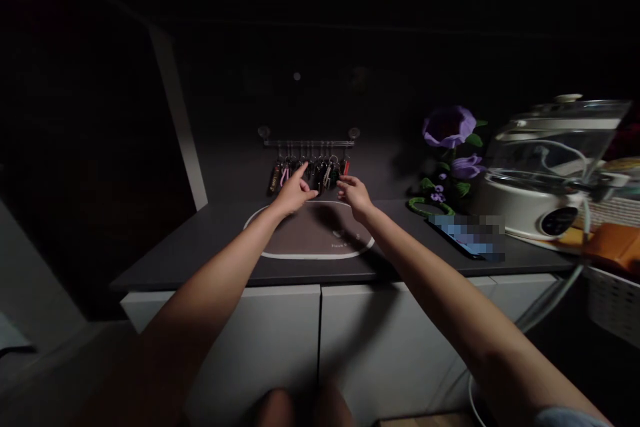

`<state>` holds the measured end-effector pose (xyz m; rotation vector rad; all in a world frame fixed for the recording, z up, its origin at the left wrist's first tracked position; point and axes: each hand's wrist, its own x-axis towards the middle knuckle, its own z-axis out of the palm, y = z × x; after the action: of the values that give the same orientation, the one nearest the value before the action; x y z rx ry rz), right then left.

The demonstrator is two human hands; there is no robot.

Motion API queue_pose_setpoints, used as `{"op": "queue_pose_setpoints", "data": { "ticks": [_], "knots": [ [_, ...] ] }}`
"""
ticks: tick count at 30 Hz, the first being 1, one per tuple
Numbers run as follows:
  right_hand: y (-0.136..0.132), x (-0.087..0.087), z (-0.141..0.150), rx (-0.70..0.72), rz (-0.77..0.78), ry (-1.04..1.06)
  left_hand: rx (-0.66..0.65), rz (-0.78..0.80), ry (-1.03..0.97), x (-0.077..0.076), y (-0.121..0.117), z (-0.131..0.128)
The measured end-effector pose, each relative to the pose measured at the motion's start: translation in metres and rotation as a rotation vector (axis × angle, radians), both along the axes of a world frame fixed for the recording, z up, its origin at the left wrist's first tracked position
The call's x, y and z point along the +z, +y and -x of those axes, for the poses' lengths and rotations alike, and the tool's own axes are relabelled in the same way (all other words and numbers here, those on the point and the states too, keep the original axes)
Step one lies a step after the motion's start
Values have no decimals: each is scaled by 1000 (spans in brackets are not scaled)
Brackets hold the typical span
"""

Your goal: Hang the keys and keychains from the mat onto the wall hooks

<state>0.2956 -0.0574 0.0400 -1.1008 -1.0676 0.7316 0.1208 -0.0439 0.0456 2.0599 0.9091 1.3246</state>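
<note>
Against the dark wall, a bar with hooks (309, 143) carries a row of hanging keys (327, 173), with a pink strap (285, 177), a brown lettered tag (274, 179) and a red tag (346, 167) among them. My left hand (294, 195) reaches up to the middle of the row, thumb and index finger spread apart, nothing visible between them. At the right end of the row, just below the red tag, my right hand (356, 196) has its fingers curled into a pinch. What lies between those fingertips is too small to make out.
Beneath my hands lies a brown mat with a white edge (300, 240) on the dark counter (200, 247). To the right are purple artificial flowers (450, 128), a phone (460, 237), a white appliance with a clear lid (525, 203) and a white basket (615, 303).
</note>
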Motion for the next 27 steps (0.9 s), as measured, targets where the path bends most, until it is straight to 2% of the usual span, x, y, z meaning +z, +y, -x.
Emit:
{"op": "queue_pose_setpoints", "data": {
  "ticks": [3,5,10,13,16,20,22,25,27],
  "knots": [
    [-32,5,12,87,-221,-131,-98,-74,-59,11,-27,15],
    [-51,3,16,129,-316,-235,-119,-82,-76,8,-47,25],
    [-89,-19,23,215,-393,-417,-124,-52,-44,-20,-82,49],
    [-102,-35,25,259,-380,-484,-158,-58,-9,-37,-91,58],
    [-106,-43,27,273,-371,-503,-172,-64,19,-45,-92,64],
    [-98,-38,21,286,-351,-497,-178,-48,24,-44,-76,68],
    [-85,-30,13,266,-338,-499,-114,-42,22,-39,-57,70],
    [-51,-14,-8,134,-282,-485,153,-40,-7,-27,-17,74],
    [-21,-2,-24,-46,-183,-442,341,-9,-33,-18,14,74]
  ]
}}
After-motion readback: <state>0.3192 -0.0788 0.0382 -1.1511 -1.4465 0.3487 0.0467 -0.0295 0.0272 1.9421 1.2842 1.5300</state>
